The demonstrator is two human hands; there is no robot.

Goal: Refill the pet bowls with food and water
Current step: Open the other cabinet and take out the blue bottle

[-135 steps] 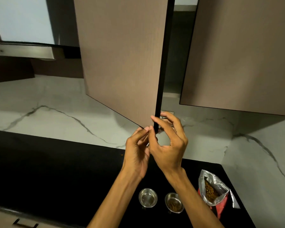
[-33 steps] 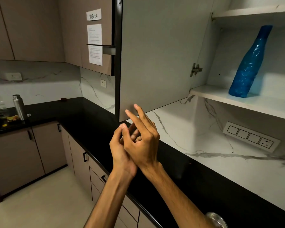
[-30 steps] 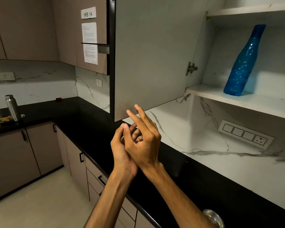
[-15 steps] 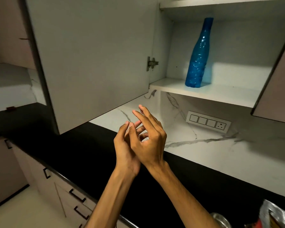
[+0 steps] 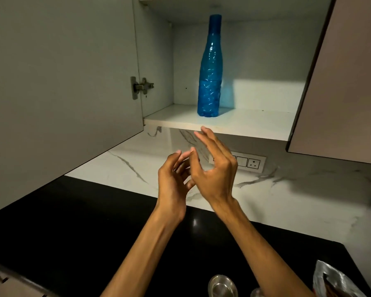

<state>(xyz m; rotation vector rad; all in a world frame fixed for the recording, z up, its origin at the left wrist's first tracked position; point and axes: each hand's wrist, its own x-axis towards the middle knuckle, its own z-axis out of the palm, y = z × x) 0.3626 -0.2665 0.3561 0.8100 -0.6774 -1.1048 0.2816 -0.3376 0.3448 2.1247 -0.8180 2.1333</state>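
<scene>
Facing the opened cabinet squarely now instead of from the side, both empty hands, left hand (image 5: 173,179) and right hand (image 5: 215,168), rise loose-fingered toward the blue bottle (image 5: 210,67), probably for water.

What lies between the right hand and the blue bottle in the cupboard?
Only the front edge of the shelf; head view shows nothing else between right hand and blue bottle.

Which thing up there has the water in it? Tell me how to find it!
Look at the open wall cupboard above the black counter. On its white shelf one tall bottle stands upright, just above the raised hands. It is the only thing seen on that shelf, and it is bright see-through blue with a bumpy skin and a long thin neck.
</scene>
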